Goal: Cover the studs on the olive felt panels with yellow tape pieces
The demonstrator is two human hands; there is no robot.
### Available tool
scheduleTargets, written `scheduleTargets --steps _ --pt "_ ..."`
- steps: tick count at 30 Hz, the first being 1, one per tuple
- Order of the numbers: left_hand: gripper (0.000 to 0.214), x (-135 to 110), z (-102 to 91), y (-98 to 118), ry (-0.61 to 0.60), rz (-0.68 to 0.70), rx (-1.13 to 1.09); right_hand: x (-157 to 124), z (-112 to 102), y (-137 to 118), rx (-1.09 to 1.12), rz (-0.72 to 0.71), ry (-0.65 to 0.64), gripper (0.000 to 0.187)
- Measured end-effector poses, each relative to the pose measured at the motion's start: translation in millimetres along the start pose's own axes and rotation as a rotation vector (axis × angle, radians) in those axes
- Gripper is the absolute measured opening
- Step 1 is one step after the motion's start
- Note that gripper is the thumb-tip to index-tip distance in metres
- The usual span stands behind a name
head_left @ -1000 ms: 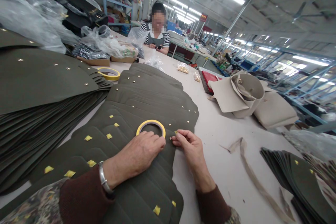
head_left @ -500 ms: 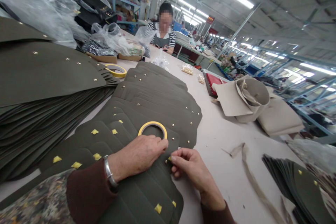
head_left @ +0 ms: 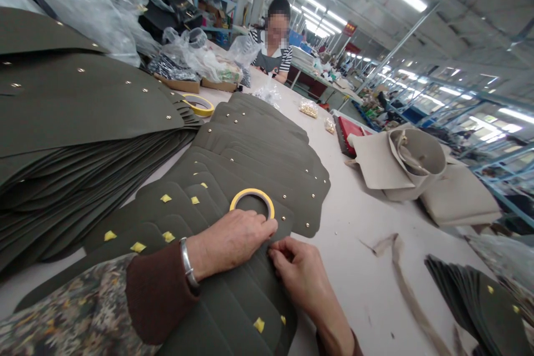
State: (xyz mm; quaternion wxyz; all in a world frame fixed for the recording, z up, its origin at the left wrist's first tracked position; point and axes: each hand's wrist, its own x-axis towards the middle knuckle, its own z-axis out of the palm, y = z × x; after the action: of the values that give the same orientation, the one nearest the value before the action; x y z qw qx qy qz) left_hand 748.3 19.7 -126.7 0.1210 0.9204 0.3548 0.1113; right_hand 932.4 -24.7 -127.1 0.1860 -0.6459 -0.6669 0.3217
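Note:
My left hand (head_left: 236, 240), wearing a silver bangle, is closed on a roll of yellow tape (head_left: 252, 196) above overlapping dark olive panels (head_left: 258, 147). My right hand (head_left: 303, 272) is just beside it, with thumb and forefinger pinched at the edge of a panel. Whatever lies between those fingertips is hidden. Small yellow tape pieces (head_left: 166, 198) stick to several panels nearer me. The farther panels carry small gold studs (head_left: 284, 196).
A thick pile of olive panels (head_left: 87, 100) rises at the left, with a second tape roll (head_left: 198, 105) behind it. Beige bag parts (head_left: 400, 161) and a strap (head_left: 406, 289) lie on the pale table (head_left: 350, 267) to the right. A person (head_left: 273, 44) sits opposite.
The view has turned slightly, so everything sits farther right. A yellow tape bit by my right thumb has gone out of sight, and the right fingers have curled in closer.

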Motion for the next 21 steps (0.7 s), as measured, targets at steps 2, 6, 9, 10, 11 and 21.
scheduleTargets --steps 2,6,9,10,11,21 --pt "0.009 0.2 -1.2 0.5 0.002 0.004 0.0 -1.6 -0.8 -0.6 -0.046 -0.059 0.02 0.015" --pt "0.007 -0.2 -3.3 0.7 0.013 0.004 0.002 -7.5 -4.1 8.0 -0.001 -0.022 0.158 0.015" --pt "0.006 -0.8 -3.0 0.1 0.026 0.006 -0.015 -15.3 -4.6 16.8 0.085 -0.005 0.155 0.019" --pt "0.006 -1.0 -2.3 -0.2 0.03 0.013 -0.024 -17.9 -3.5 18.7 0.086 -0.023 0.136 0.021" --pt "0.006 -1.2 -1.5 -0.5 0.034 0.019 -0.032 -20.2 -1.6 19.9 0.07 -0.053 0.127 0.02" --pt "0.011 -2.8 -1.1 -1.9 0.071 0.05 -0.037 -14.6 15.7 14.6 -0.211 -0.273 0.248 0.019"
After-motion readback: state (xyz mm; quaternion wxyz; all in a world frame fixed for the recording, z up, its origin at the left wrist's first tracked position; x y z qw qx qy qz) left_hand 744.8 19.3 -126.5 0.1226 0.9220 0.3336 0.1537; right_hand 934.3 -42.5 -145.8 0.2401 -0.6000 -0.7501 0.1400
